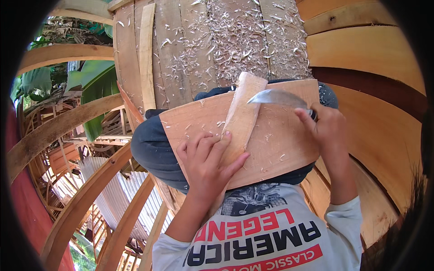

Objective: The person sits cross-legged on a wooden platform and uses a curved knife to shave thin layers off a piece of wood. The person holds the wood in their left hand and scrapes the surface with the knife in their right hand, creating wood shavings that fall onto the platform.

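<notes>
A thick, pale strip of wood [246,115] lies at a slant on a flat wooden board [289,135] across my lap. My left hand [209,158] holds the strip down near its lower part, the fingers along its left side and the thumb reaching across it. In my right hand [329,126] is a curved knife [282,97], its dark handle inside my fist. The blade points left, and its tip appears over the strip's upper part; I cannot tell whether it touches the wood. A few shavings are scattered on the board.
Many curled shavings [239,40] cover the plank floor [169,58] ahead of me. A narrow wooden batten [147,54] lies at its left. Curved wooden ribs [68,101] stand open on the left, with leaves [97,86] and corrugated sheets [101,189] beyond. Wide planks [361,58] wall the right side.
</notes>
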